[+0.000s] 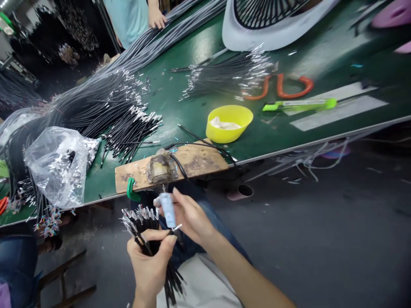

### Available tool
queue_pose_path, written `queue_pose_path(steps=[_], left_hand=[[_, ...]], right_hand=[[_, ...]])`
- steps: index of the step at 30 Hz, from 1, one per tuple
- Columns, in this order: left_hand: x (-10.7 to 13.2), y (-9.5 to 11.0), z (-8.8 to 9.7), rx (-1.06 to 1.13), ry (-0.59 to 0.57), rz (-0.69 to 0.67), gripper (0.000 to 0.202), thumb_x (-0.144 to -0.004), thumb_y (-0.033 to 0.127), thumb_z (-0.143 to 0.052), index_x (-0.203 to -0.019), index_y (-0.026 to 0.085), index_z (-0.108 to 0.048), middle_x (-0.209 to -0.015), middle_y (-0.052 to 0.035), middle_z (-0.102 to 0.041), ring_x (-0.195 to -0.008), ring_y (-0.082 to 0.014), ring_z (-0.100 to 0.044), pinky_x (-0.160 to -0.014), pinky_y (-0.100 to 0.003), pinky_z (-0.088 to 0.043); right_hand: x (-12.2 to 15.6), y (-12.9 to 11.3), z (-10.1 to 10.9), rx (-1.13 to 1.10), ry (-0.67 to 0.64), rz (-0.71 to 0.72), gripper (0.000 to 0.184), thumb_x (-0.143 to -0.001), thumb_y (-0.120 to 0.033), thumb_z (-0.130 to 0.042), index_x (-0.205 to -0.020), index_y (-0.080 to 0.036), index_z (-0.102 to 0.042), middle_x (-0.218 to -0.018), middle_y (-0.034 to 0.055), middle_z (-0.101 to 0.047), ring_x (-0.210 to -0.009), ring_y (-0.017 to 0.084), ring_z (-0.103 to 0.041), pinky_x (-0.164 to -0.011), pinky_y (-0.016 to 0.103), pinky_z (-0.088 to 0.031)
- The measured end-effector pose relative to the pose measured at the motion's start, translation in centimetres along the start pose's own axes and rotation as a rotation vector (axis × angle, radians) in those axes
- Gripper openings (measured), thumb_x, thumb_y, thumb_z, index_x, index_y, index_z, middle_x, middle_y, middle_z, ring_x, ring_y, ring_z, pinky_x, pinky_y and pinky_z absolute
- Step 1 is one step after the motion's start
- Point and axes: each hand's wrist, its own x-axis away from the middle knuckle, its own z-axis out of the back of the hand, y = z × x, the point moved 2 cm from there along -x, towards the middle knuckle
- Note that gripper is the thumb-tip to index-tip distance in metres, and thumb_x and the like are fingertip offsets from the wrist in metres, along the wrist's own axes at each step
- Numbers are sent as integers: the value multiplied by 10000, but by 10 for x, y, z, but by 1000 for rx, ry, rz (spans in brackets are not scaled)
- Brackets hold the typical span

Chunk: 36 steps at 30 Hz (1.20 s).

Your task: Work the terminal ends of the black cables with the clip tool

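Note:
My left hand (147, 265) is closed around a bundle of short black cables (173, 282) with silvery stripped ends fanned out above the fist. Between its thumb and index finger, one cable end (176, 227) sticks out to the right. My right hand (192, 218) is closed on a slim pale blue tool (168, 209), blurred, whose lower end meets that cable end. A thin metal piece shows at the tool's top, just below the wooden board (205, 158); its exact kind is unclear. Both hands are over my lap, in front of the table edge.
A taped lump (161, 167) and a green clamp (131, 189) sit on the board. On the green table (180, 115) lie cable piles (131, 132), a plastic bag (58, 167), a yellow bowl (229, 124), orange-handled scissors (293, 87), a green cutter (300, 105) and a fan (272, 25). Another person's hand (156, 17) rests on cables.

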Motion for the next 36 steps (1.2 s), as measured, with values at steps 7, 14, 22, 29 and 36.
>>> queue_pose_path(steps=[7, 14, 22, 29, 36], left_hand=[[9, -2, 8, -3, -36, 46, 149, -617, 373, -739, -596, 226, -723, -549, -35, -686, -510, -179, -601, -497, -283, -491], [16, -20, 9, -19, -133, 203, 209, -733, 250, -628, -893, 186, -747, -380, 33, -520, -337, -86, -408, -371, -209, -372], [17, -34, 6, -53, -185, 181, 119, -646, 180, -647, -576, 99, -697, -527, -8, -606, -533, -141, -540, -538, -235, -441], [18, -45, 11, 84, -83, 237, 217, -678, 314, -669, -602, 119, -609, -447, 38, -476, -428, -70, -400, -439, -207, -339], [19, -48, 7, 245, -162, 327, 390, -699, 486, -639, -585, 116, -591, -404, 54, -378, -374, -51, -332, -398, -211, -309]], right_hand=[[6, 9, 40, -9, 153, 42, 388, -608, -559, -694, -625, -171, -702, -501, -6, -555, -511, 111, -468, -498, 238, -385], [51, 2, 34, 717, 313, 568, 178, -772, -270, -618, -611, -197, -603, -551, -6, -508, -535, 135, -433, -522, 277, -348], [54, 8, -5, 1152, -84, 723, 197, -808, -134, -544, -617, -178, -531, -599, 9, -515, -621, 154, -456, -571, 280, -386], [58, 16, -2, 1066, 142, 898, 231, -801, -45, -492, -613, -180, -481, -573, -11, -453, -579, 134, -415, -577, 280, -352], [47, 27, 18, 669, -91, 435, 260, -889, -255, -429, -676, -174, -555, -668, 19, -509, -613, 137, -473, -559, 257, -394]])
